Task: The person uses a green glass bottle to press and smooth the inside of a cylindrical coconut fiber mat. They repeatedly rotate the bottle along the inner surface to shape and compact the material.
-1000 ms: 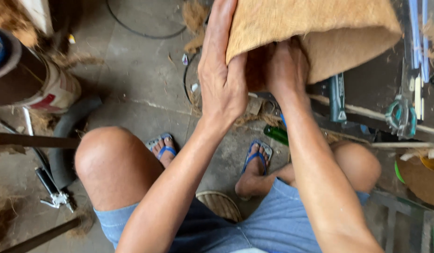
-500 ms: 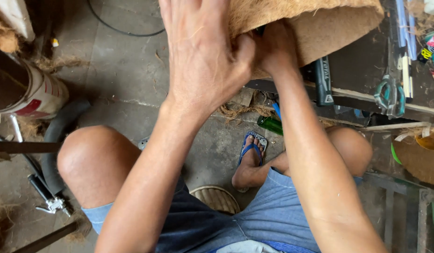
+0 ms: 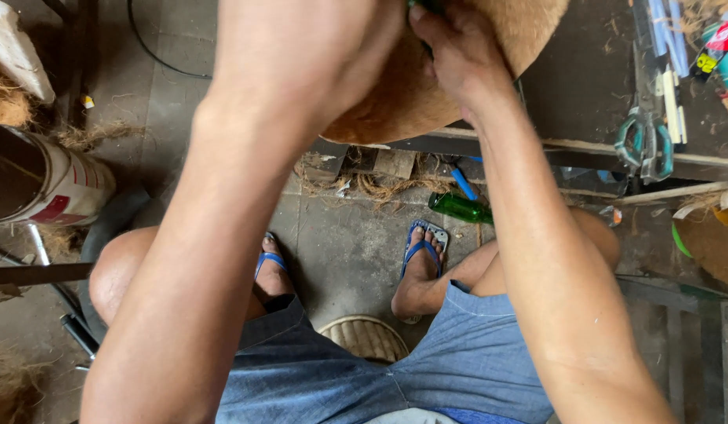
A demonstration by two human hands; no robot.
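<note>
1. A seated person's left hand (image 3: 309, 55) and right hand (image 3: 458, 51) work on a brown fibre mat (image 3: 395, 102), held up close to the camera above the knees.
2. The right hand's fingers curl closed on the mat's edge; the left hand's fingers are hidden, so their hold cannot be told.
3. The loose grip could let the mat slip towards the green bottle (image 3: 458, 208) on the floor.
4. Scissors (image 3: 645, 145) lie on the workbench (image 3: 584, 86) nearby.
5. Compared with half a second ago, both hands sit higher and nearer, and less mat shows.
</note>
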